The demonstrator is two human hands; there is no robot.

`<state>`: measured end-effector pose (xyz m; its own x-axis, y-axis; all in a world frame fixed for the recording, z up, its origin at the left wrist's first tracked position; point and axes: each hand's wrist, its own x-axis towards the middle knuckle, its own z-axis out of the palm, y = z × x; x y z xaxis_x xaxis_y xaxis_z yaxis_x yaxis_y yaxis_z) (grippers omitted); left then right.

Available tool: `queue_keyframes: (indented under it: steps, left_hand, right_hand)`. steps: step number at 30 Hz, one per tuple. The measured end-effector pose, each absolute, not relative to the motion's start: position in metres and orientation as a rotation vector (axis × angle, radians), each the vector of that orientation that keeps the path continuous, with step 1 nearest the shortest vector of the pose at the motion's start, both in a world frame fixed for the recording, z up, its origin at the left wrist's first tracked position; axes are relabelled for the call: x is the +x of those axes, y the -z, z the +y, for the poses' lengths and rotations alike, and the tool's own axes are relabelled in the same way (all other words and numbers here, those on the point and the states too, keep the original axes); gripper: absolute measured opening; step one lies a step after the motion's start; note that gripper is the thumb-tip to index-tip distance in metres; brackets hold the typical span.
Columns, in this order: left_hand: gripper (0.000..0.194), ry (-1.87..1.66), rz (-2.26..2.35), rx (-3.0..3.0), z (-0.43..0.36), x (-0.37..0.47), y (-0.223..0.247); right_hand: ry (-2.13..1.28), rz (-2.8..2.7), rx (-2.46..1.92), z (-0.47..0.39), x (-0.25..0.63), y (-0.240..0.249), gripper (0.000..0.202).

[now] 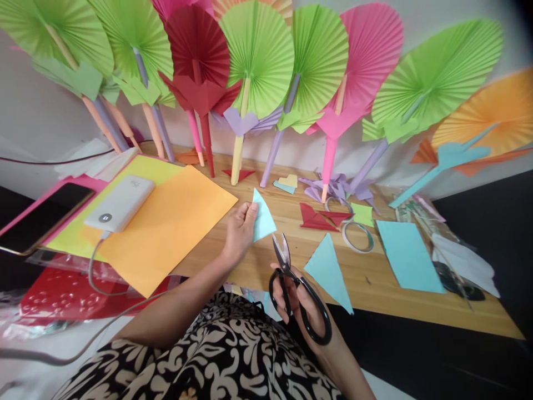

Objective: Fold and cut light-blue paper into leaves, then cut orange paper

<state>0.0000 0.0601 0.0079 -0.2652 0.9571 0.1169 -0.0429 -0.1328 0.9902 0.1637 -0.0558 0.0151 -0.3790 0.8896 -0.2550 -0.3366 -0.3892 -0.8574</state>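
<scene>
My left hand (241, 230) pinches a small light-blue paper piece (263, 216) by its left edge, above the wooden table. In my right hand (302, 300) are black-handled scissors (283, 261), fingers through the loops. The blades point up and stand slightly apart, with their tips just below the paper's lower right corner. No paper shows between them. A larger light-blue triangle (331, 272) lies to the right of the scissors, overhanging the table's front edge. Farther right lies a light-blue rectangular sheet (409, 255).
Pleated paper fans (256, 61) on rolled paper handles lean against the wall. Tape rings (358, 237) and red paper pieces (320, 216) lie on the table (391, 300). Orange sheets (179, 222), a white power bank (120, 204) with a cable and a phone (45, 214) are at left.
</scene>
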Motion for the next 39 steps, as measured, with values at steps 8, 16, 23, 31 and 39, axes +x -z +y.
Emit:
queue_keyframes:
  steps: [8, 16, 23, 31, 39]
  left_hand:
    - [0.045, -1.518, 1.299, 1.129, 0.060, 0.000, -0.008]
    - [0.046, -1.528, 1.260, 1.143, 0.058, 0.002, -0.008]
    - [0.039, -1.468, 1.095, 1.159, 0.053, 0.004, 0.000]
    - [0.042, -1.325, 0.913, 1.055, 0.053, 0.004, -0.002]
    - [0.043, -1.303, 0.894, 0.999, 0.054, 0.005, -0.002]
  right_hand:
    - [-1.882, -0.934, -0.937, -0.056, 0.165, -0.012, 0.033]
    - [-1.877, -0.892, -0.932, -0.055, 0.163, -0.010, 0.033]
    - [-1.812, -0.895, -0.894, -0.052, 0.161, -0.009, 0.034]
    - [-1.842, -0.822, -0.856, -0.050, 0.158, -0.005, 0.045]
    - [-1.815, -0.795, -0.859, -0.051, 0.155, -0.013, 0.048]
